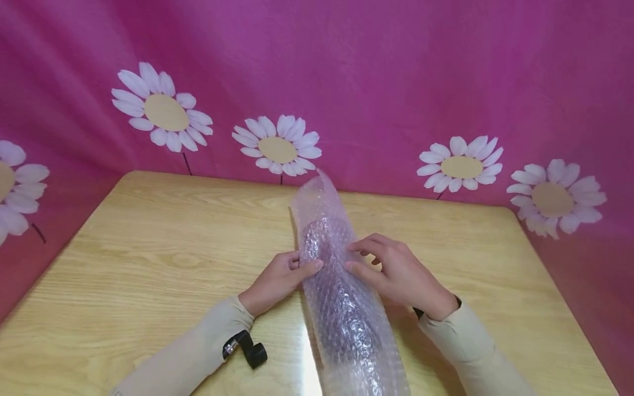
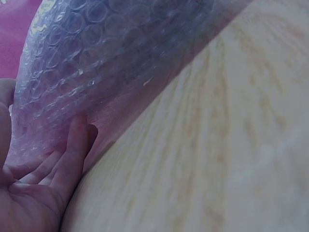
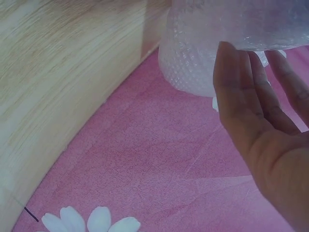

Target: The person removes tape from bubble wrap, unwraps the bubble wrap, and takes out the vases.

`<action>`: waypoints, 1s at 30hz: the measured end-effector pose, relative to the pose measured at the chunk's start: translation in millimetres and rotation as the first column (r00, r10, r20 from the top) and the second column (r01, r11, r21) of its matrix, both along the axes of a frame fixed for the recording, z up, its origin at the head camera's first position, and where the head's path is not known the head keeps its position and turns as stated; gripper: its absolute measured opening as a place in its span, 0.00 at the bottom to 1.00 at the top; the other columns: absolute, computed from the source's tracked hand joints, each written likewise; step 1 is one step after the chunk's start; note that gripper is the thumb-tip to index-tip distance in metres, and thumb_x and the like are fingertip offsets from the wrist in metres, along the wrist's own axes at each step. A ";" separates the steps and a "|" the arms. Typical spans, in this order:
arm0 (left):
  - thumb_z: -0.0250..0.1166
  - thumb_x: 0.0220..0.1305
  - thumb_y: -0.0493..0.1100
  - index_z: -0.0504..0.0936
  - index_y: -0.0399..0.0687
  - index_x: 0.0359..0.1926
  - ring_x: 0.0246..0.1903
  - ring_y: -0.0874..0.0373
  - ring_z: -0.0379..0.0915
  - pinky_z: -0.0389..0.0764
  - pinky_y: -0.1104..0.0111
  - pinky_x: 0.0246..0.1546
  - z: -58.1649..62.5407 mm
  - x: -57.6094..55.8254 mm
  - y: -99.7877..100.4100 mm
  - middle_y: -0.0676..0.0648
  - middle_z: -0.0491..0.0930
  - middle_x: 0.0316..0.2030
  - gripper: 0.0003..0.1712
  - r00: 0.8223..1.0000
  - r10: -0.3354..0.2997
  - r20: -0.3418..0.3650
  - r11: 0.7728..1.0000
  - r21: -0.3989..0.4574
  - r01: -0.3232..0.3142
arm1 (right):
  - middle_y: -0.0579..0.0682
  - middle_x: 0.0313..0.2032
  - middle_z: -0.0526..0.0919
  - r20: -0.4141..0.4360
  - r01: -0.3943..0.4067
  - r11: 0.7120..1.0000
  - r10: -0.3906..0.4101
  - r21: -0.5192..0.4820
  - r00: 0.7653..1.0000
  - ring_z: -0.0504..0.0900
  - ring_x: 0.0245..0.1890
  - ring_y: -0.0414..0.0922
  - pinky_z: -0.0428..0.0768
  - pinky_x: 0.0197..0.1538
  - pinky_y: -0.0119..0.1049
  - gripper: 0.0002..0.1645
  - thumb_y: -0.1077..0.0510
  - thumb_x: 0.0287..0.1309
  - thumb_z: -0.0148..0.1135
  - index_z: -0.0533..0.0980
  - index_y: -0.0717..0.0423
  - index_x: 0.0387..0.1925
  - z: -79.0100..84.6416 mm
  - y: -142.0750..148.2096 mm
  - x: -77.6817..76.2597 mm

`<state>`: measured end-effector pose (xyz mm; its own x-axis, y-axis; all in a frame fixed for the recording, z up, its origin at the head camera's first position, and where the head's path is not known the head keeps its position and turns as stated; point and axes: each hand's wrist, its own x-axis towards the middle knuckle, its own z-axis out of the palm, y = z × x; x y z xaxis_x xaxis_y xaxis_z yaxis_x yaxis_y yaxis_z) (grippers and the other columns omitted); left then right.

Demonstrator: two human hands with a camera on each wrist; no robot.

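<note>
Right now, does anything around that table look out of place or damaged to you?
One small oddity: a black strap sticks out at the left sleeve, its end curling loose, left of the bubble wrap. It looks unfastened or untucked. I see nothing spilled and no clear tear.

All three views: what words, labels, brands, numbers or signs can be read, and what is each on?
None: no text can be read in any view.
The wrap, table and sleeves show no legible lettering.
The curtain bears printed daisies, no words.
Any marking on the small black strap, or beneath the bubbles, is too small or blurred to read.
</note>
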<state>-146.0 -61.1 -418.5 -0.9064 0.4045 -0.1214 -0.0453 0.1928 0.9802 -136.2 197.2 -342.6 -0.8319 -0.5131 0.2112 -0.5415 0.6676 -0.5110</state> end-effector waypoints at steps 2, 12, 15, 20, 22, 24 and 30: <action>0.63 0.72 0.59 0.82 0.46 0.41 0.30 0.64 0.74 0.79 0.74 0.35 0.3 0.0 -1.2 0.57 0.77 0.24 0.20 1.000 -0.006 -0.005 1.000 0.010 0.006 | 0.47 0.47 0.88 -0.002 -0.003 1.000 0.003 -0.001 1.000 0.86 0.46 0.43 0.89 0.41 0.40 0.17 0.50 0.67 0.68 0.84 0.51 0.54 -0.1 -1.0 -0.8; 0.62 0.74 0.58 0.84 0.43 0.51 0.38 0.63 0.85 0.86 0.70 0.44 0.8 -0.9 -3.0 0.51 0.88 0.37 0.23 0.999 -0.041 0.033 0.996 0.081 0.038 | 0.47 0.46 0.87 0.042 0.011 1.000 -0.012 0.002 0.999 0.86 0.45 0.42 0.90 0.42 0.42 0.17 0.50 0.66 0.69 0.84 0.51 0.53 0.1 -2.5 -1.3; 0.62 0.74 0.58 0.84 0.43 0.51 0.37 0.64 0.83 0.85 0.72 0.42 0.8 -0.7 -2.1 0.52 0.87 0.34 0.22 0.999 -0.037 0.036 0.996 0.081 0.034 | 0.47 0.46 0.86 0.057 0.014 1.000 -0.015 0.009 0.998 0.86 0.45 0.43 0.90 0.44 0.43 0.17 0.50 0.67 0.69 0.83 0.51 0.53 -0.3 -2.7 -1.4; 0.63 0.73 0.58 0.84 0.43 0.48 0.35 0.64 0.83 0.85 0.72 0.41 3.4 -1.7 0.1 0.54 0.87 0.32 0.21 0.999 -0.025 0.038 0.997 0.078 0.022 | 0.46 0.45 0.86 0.060 0.012 1.000 -0.014 0.027 0.998 0.86 0.45 0.43 0.89 0.43 0.43 0.16 0.49 0.68 0.68 0.82 0.51 0.52 1.4 -1.2 -1.7; 0.63 0.73 0.57 0.85 0.43 0.47 0.35 0.64 0.83 0.85 0.72 0.41 3.7 -2.3 0.9 0.53 0.87 0.32 0.21 0.999 -0.020 0.048 0.996 0.087 0.015 | 0.47 0.45 0.85 0.062 0.009 0.999 -0.011 0.033 0.998 0.86 0.44 0.43 0.89 0.42 0.43 0.16 0.49 0.68 0.67 0.82 0.51 0.52 2.0 -0.9 -1.4; 0.63 0.73 0.56 0.85 0.42 0.48 0.36 0.64 0.84 0.86 0.71 0.42 3.9 -2.8 2.0 0.53 0.88 0.34 0.21 0.998 -0.020 0.065 0.994 0.106 0.013 | 0.47 0.45 0.85 0.067 0.005 0.999 -0.007 0.037 0.998 0.86 0.44 0.43 0.89 0.42 0.42 0.16 0.49 0.68 0.67 0.82 0.51 0.52 2.4 -0.3 -1.3; 0.62 0.74 0.56 0.84 0.40 0.53 0.38 0.63 0.86 0.88 0.70 0.44 4.8 -4.8 5.2 0.49 0.90 0.39 0.24 0.993 -0.038 0.110 0.992 0.124 0.024 | 0.46 0.44 0.85 0.064 -0.003 0.999 -0.001 0.050 0.998 0.86 0.44 0.42 0.90 0.42 0.42 0.15 0.49 0.68 0.67 0.81 0.51 0.51 4.4 0.7 -0.2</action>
<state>-150.8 -55.9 -413.7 -0.8768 0.4500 -0.1695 -0.1522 0.0746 0.9855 -136.4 197.8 -338.2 -0.8425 -0.5225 0.1311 -0.5091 0.6928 -0.5107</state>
